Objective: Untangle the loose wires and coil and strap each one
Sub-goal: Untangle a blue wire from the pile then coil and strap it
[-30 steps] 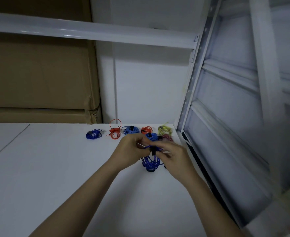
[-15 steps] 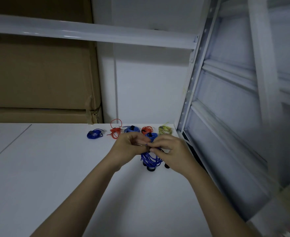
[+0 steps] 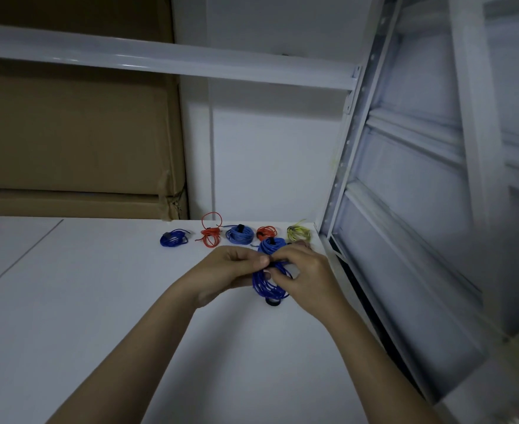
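Note:
A dark blue wire coil [image 3: 267,284] hangs between my two hands above the white table [image 3: 99,301]. My left hand [image 3: 227,270] pinches the top of the coil from the left. From the right, my right hand [image 3: 304,275] pinches the same spot, its fingers curled round the strands. A black strap piece [image 3: 272,302] shows just under the coil. Behind my hands lie several finished coils: dark blue [image 3: 174,239], red [image 3: 210,234], light blue [image 3: 239,234], red [image 3: 265,232], yellow [image 3: 298,234] and another blue one [image 3: 272,245].
Cardboard boxes [image 3: 74,142] stand at the back left behind the table. A white shelf beam [image 3: 160,59] runs overhead. A white metal rack upright [image 3: 347,154] and its panels border the table's right edge.
My hands have closed together at the top of the blue coil and lifted slightly. The white strip seen between my fingers a second ago is no longer visible.

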Motion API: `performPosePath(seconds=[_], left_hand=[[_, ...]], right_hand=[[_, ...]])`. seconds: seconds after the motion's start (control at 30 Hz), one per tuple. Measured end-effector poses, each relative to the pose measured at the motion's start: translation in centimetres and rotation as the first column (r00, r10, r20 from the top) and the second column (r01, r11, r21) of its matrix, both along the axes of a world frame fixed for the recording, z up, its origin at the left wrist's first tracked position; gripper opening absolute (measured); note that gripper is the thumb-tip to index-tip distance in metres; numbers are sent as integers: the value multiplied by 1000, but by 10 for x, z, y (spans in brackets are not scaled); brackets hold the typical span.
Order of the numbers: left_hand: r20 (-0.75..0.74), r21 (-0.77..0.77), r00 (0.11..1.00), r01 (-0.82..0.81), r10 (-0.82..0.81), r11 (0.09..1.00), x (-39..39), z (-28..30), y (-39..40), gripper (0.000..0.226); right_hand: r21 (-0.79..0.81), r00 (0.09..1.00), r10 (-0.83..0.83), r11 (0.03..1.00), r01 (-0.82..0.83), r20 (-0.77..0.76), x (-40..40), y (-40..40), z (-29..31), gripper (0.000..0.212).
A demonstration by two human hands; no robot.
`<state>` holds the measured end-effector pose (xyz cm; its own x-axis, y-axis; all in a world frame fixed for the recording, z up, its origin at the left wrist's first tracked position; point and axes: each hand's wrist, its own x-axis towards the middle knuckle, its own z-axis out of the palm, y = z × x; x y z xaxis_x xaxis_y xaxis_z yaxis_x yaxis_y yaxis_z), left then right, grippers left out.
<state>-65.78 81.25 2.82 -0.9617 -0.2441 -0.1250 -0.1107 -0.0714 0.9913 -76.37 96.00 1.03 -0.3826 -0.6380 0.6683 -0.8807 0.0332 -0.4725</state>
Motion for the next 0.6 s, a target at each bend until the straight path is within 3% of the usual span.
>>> performPosePath(seconds=[0.1, 0.23, 0.3, 0.43, 0.6], left_hand=[[-19, -65, 989, -149, 148, 987, 2, -6, 1, 18], [-105, -165, 969, -241, 226, 957, 5, -17, -1, 15], [-146, -199, 950, -301, 276, 933, 8, -24, -3, 16], [-211, -227, 897, -432, 389, 873, 15, -35, -17, 24], [-187, -167, 819, -570, 542, 804, 17, -43, -51, 16]], right_hand=[[38, 996, 31, 999, -35, 88, 1, -3, -11, 18], [33, 936, 11, 999, -24, 352, 2, -14, -18, 28], [50, 924, 21, 998, -43, 383, 3, -23, -20, 33], [1, 930, 56, 998, -60, 364, 5, -47, -29, 19], [79, 828, 90, 984, -160, 553, -1, -86, -38, 27]])
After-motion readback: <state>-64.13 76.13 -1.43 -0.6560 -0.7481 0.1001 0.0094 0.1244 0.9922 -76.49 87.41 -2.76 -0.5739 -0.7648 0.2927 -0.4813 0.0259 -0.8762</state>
